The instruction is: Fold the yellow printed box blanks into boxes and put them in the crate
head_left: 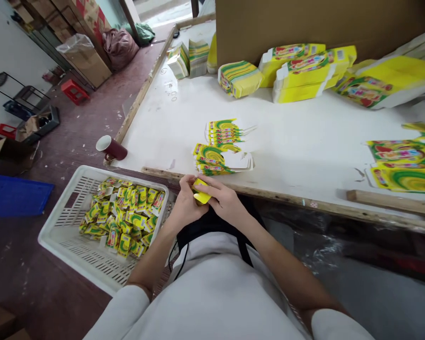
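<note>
Between my two hands, just off the table's front edge, is a small yellow box [202,192] with a flap sticking out. My left hand [187,203] is closed around its left side. My right hand [225,200] grips it from the right, fingers across the top. Just beyond them on the white table lies a fanned pile of flat printed cartons [212,160], and behind it a second small row of cartons [224,132]. To my left a white plastic basket [62,212] holds many small folded yellow boxes [125,212].
A maroon mug [115,148] lies tipped at the table's left corner. Stacks of yellow cartons [301,80] line a cardboard panel [322,28] at the back. More flat cartons [403,163] and a wooden bar [389,203] lie at right. Red stools [74,91] stand on the floor.
</note>
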The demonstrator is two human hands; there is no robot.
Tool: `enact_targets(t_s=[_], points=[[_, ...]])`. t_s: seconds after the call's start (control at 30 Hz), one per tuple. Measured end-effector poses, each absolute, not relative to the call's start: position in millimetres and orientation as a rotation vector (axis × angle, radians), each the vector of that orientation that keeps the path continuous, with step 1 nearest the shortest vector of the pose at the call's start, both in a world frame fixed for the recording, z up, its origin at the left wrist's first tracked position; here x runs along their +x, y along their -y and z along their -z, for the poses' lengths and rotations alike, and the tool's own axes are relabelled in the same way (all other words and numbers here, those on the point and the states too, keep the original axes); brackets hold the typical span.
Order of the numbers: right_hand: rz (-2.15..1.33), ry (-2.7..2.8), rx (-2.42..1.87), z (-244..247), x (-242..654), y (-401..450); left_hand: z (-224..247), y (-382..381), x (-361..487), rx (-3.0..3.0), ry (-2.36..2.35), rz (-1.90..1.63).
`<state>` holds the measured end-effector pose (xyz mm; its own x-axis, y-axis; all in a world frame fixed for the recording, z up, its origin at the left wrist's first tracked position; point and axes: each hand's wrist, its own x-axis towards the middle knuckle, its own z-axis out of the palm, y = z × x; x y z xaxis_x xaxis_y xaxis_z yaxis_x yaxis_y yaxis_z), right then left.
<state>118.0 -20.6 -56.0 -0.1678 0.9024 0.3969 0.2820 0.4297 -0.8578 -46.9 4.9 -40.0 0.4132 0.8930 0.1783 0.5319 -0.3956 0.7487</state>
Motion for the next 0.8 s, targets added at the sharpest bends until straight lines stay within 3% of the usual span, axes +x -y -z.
enact_targets(t_s=[0.2,0.4,0.6,0.7,0.8], points=[[-0.779,1.835,-1.06,53,131,19,21,-2,-57,2.078,-1.355,-0.709],[-0.939,2.091,-1.003,25,155,16,15,-6,-63,2.195,-1.219,-0.525],[-0.859,1.823,-1.09,44,127,15,13,-8,-62,2.306,-1.26,-0.582],[-0.855,1.757,-1.03,51,126,5,11,-10,-94,2.24,-1.454,-0.494],[-0.608,1.62,-1.262,54,145,-18,9,-14,-144,2.182,-1.95,-0.305]])
